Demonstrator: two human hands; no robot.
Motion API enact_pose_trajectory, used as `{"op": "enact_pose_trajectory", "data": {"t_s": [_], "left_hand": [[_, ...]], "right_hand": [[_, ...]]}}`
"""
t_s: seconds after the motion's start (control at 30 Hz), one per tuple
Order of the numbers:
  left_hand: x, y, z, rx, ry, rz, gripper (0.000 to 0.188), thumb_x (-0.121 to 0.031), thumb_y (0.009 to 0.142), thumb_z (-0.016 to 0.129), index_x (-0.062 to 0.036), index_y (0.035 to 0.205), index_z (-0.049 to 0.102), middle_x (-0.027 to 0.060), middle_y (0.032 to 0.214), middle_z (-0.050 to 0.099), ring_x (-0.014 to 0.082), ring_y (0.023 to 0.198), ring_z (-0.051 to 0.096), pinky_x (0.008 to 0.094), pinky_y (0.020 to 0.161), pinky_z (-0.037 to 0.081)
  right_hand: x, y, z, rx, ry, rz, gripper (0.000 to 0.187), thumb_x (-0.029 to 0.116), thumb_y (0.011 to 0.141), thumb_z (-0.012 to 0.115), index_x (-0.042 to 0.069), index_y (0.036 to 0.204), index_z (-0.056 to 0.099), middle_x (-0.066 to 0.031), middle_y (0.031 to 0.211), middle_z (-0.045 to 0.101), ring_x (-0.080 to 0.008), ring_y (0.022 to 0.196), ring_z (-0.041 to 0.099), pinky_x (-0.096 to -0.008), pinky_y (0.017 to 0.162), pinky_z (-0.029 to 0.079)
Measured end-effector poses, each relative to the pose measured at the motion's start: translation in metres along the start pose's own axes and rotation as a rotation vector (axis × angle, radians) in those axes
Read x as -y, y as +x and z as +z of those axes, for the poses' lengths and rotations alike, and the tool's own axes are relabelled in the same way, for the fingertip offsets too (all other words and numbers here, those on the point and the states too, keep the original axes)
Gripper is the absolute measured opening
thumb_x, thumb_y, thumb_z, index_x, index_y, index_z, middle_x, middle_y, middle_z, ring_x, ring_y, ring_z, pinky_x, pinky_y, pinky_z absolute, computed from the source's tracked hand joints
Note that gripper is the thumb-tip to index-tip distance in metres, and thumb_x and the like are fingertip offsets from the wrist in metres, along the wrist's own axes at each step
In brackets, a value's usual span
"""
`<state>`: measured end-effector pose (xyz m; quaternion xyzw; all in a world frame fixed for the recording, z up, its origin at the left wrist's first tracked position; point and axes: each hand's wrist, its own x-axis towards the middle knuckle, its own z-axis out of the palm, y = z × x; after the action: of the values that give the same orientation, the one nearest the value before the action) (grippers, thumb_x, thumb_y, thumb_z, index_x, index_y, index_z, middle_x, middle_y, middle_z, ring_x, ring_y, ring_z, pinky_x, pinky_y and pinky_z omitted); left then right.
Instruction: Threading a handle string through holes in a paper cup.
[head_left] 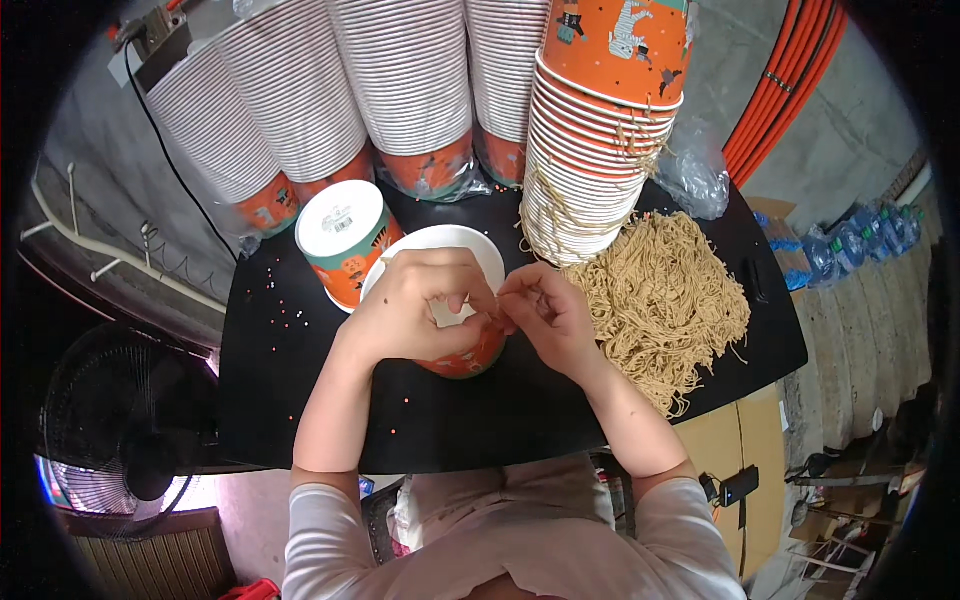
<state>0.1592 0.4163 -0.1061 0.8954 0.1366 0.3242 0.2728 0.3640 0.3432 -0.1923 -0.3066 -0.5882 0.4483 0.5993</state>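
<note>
My left hand (425, 305) arches over a paper bucket, its thumb and fingers curled together near the bucket's rim. Fingertips of my right hand (552, 318) are pinched close by on the right side. Whatever they hold is too small to make out. The bucket (462, 240) is white inside, orange with a teal band outside, and stands upright, partly hidden by my left hand. Behind it on the left, another bucket (345, 225) rests upside down with its white base up. To the right of my right hand lies a heap of tan twisted cords (665, 305).
Tall nested stacks of buckets (400, 80) line the back of the black table (520, 420). A nearer stack (590, 160) has cords hanging from it. Clear plastic wrap (695, 170) lies beside it. Small beads dot the tabletop left. A black fan (130, 430) stands at the left.
</note>
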Motion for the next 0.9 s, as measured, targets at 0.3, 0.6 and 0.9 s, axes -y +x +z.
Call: {"op": "enact_pose_trajectory", "data": {"t_s": [0.3,0.6,0.9], "left_hand": [[-0.015,0.002,0.002,-0.015,0.031,-0.241,0.012,-0.007,0.073,0.078,-0.004,0.081,0.07,0.0041,0.066,0.063,0.0124,0.057,0.06,0.0268,0.055,0.046],[-0.004,0.005,0.006,0.107,-0.741,-0.667,0.016,-0.013,0.096,0.07,0.0029,0.094,0.073,0.0066,0.083,0.075,0.0094,0.071,0.067,0.0223,0.067,0.051],[-0.004,0.005,0.014,-0.05,-0.714,-0.707,0.015,-0.011,0.095,0.069,0.0027,0.096,0.076,0.0106,0.088,0.077,0.0127,0.073,0.073,0.0227,0.067,0.055]], "right_hand": [[0.017,0.004,0.007,-0.112,-0.518,-0.419,0.027,-0.015,0.085,0.072,0.002,0.106,0.067,-0.0105,0.106,0.066,-0.0156,0.088,0.065,-0.026,0.072,0.052],[0.01,-0.004,0.012,-0.253,-0.347,-0.309,0.026,-0.01,0.084,0.075,0.002,0.104,0.064,-0.0098,0.1,0.068,-0.0172,0.085,0.07,-0.0276,0.071,0.056],[0.012,0.0,0.01,-0.316,-0.519,-0.533,0.03,-0.007,0.084,0.077,0.004,0.109,0.063,-0.0086,0.098,0.072,-0.0183,0.079,0.071,-0.0288,0.069,0.056]]}}
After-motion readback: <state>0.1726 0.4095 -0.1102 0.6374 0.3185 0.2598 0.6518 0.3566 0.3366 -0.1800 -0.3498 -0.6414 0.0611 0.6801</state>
